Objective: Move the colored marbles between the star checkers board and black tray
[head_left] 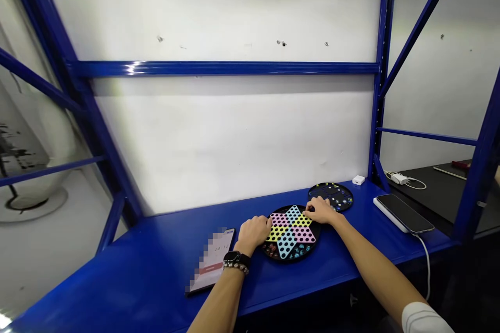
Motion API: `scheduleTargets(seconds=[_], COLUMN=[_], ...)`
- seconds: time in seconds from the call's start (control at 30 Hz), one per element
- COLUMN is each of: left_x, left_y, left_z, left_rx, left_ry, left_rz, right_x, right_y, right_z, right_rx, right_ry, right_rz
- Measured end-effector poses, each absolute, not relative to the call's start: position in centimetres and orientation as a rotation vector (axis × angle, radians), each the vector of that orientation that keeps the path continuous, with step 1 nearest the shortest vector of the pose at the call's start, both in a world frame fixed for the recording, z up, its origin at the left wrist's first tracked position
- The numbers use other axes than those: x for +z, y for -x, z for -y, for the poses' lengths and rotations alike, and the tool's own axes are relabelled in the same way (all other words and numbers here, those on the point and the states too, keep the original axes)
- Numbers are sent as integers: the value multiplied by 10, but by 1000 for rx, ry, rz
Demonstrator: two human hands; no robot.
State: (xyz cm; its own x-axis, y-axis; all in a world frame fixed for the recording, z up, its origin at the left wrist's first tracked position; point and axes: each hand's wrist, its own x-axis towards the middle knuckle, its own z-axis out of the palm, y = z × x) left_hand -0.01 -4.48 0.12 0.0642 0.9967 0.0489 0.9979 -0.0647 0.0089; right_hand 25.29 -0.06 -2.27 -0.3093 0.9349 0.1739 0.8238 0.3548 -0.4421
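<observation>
The left hand [253, 233] and right hand [320, 210] rest half-curled on the rim of the star board [291, 234], lower middle of the frame; any grip on a marble is hidden. A second board [330, 196] sits just behind, a blurred phone [211, 260] left, another phone [402, 213] right.

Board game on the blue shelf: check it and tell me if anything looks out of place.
One thing stands out: a second round black board sits just behind the star-patterned board, almost against it and beside the right hand, so the two look crowded together. Its pieces are too small to judge.
</observation>
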Motion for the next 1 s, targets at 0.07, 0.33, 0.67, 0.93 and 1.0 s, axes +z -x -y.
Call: scheduleTargets(seconds=[0.07,0.33,0.67,0.93,1.0], left_x=[1,0,1,-3,-2], left_y=[0,-6,-6,-4,-2], left_z=[45,45,44,41,41], left_rx=[-50,-70,-135,-228,-295], left_ry=[2307,2459,2604,2563,2533], left_rz=[2081,1942,1863,1906,1929], right_x=[-21,-18,-17,-18,-21], right_y=[-253,-251,-251,-252,-253], right_z=[2,5,8,8,6], right_rx=[395,379,371,368,343], right_ry=[1536,1544,1550,1536,1515], right_rz=[2225,2230,2250,2229,2192])
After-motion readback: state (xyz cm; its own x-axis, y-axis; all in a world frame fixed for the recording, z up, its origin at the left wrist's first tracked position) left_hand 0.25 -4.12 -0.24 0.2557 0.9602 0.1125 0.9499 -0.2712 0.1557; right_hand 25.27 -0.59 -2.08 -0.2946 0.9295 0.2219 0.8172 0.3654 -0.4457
